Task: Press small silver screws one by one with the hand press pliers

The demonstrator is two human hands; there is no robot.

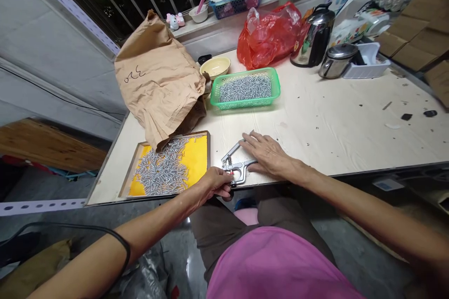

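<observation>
A pair of grey hand pliers (239, 166) with a spring between its handles lies at the table's front edge, handles spread and jaws to the left. My right hand (268, 154) holds it by the handles, fingers over the upper one and thumb by the lower one. At the jaws, my left hand (217, 181) is closed in a pinch; what its fingertips hold is too small to make out. A bit of red shows by the jaw. To the left, a shallow tray (196, 156) with a yellow bottom holds a heap of small silver metal pieces (161, 173).
Behind the pliers stands a green plastic basket (245, 103) of similar small silver pieces. A brown paper bag (157, 79) leans over the tray's back edge. Farther back are a cream bowl (215, 66), a red plastic bag (266, 39), a kettle (314, 35) and a metal pot (336, 61).
</observation>
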